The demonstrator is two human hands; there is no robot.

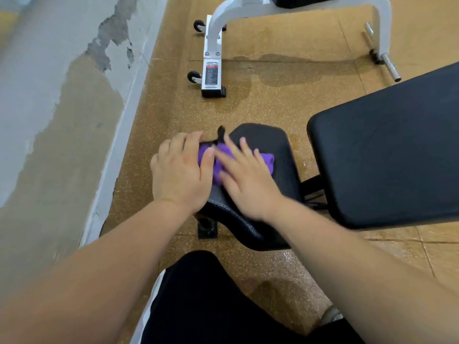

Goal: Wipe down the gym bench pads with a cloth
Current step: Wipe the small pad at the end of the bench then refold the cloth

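Note:
A purple cloth point(267, 161) lies on the small black seat pad point(283, 150) of a gym bench. My right hand point(244, 178) presses flat on the cloth with straight, spread fingers; it looks blurred. My left hand point(180, 170) rests at the pad's left edge, its fingers bent over that edge and its thumb touching the cloth. Most of the cloth is hidden under both hands. The long black back pad point(387, 155) rises to the right, apart from the seat pad.
A white-framed bench point(213, 40) with small black wheels stands farther off on the speckled brown floor point(285, 90). A peeling grey wall point(62, 95) runs along the left. My dark-trousered leg point(206, 301) is below the seat pad.

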